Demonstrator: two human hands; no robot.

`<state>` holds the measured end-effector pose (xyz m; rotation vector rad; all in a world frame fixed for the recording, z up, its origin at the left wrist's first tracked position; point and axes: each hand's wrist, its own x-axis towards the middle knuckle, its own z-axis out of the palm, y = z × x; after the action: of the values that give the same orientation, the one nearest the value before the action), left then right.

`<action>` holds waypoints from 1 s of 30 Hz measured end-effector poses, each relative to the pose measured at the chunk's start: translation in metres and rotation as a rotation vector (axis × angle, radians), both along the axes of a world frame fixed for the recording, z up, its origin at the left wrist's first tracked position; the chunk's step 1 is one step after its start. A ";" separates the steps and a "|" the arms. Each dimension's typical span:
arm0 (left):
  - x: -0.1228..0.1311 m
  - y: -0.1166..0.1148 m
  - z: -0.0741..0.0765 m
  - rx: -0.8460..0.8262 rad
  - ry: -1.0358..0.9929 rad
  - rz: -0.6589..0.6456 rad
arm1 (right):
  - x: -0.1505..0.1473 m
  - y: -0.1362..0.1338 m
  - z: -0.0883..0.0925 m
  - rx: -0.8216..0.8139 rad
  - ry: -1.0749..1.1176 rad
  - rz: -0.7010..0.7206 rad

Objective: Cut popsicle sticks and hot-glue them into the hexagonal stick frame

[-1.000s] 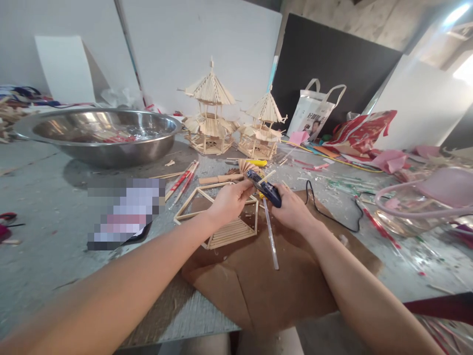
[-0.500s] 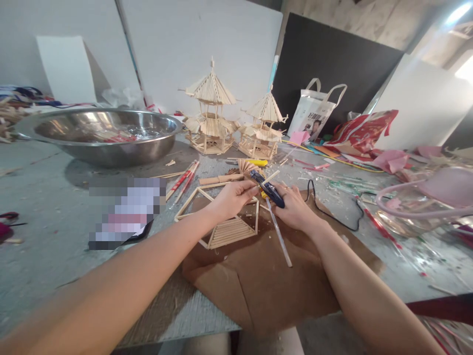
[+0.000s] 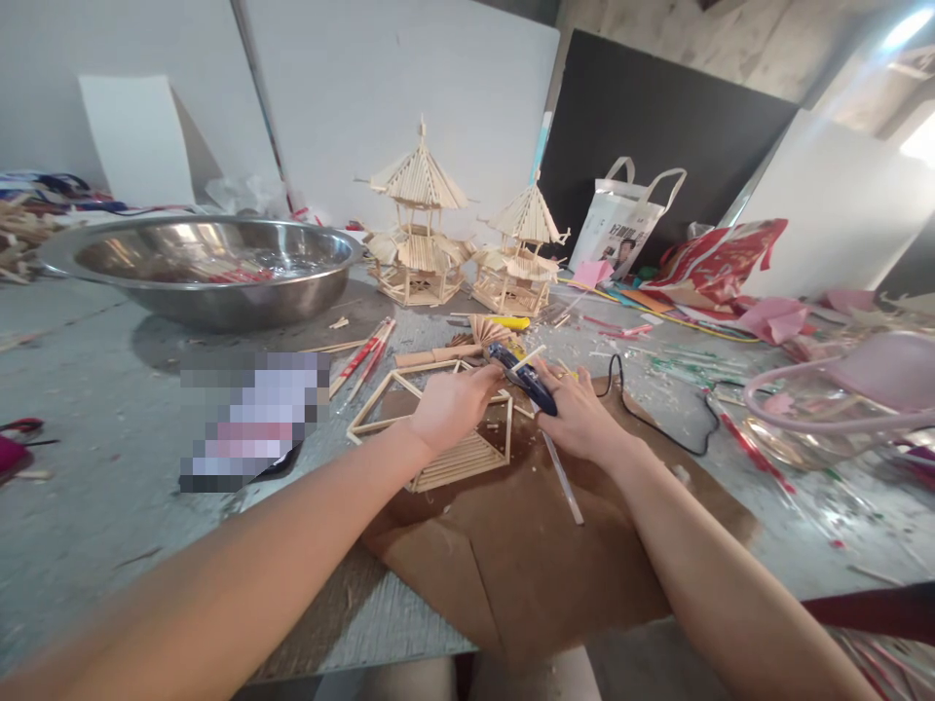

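Fingers [image 3: 486,378] on the left hand [image 3: 451,403] are bunched into a pinch, looks like on a short pale stick [image 3: 530,357], though the very tips are tucked away so don't hold me to it. Only the head camera to go on: the right hand [image 3: 584,411] is wrapped around a dark blue glue gun [image 3: 529,384] (pretty sure, given the clear glue stick [image 3: 562,477] trailing below it), and the pale stick overlaps it in view. Both hands are up by the far right part of the hexagonal frame [image 3: 507,433], which lies flat on a brown sheet [image 3: 541,584] on the bench [image 3: 109,409]. Can't tell whether the left hand touches it.

Doing this bit well, imo: pinch the pale stick well back from the glued end, because it's short and hot glue bites. Small bead, light squeeze, steady wrists, and don't let the glue stick drag on the sheet.

Materials-wise, the frame is thin, straight, light wood split into wedges, one packed with neat ribbed slats [image 3: 460,465]. The brown sheet looks matte and creased. Behind, two towers [image 3: 420,248] in similar pale wood have ribbed, peaked tops, near a shiny round metal basin [image 3: 241,304].
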<state>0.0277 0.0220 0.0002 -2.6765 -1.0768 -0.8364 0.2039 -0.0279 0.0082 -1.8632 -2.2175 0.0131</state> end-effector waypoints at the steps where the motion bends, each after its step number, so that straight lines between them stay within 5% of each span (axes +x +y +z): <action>1: 0.001 0.000 0.000 -0.024 -0.007 0.005 | 0.000 0.000 0.000 -0.003 -0.004 0.002; 11: -0.003 0.005 -0.007 0.019 -0.037 -0.061 | 0.001 0.002 -0.001 0.009 -0.059 0.039; 19: 0.003 0.005 0.004 -0.481 -0.307 -0.256 | 0.004 0.003 -0.002 0.063 -0.095 0.051; 25: 0.003 0.004 0.008 -0.598 -0.276 -0.196 | 0.018 0.008 0.001 0.188 -0.094 -0.198; 30: 0.001 0.009 0.004 -0.573 -0.227 -0.123 | 0.039 0.016 -0.003 0.077 -0.130 -0.512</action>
<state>0.0283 0.0307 0.0046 -3.1993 -1.3934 -0.9988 0.2430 -0.0114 0.0054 -2.3837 -1.7184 -0.2866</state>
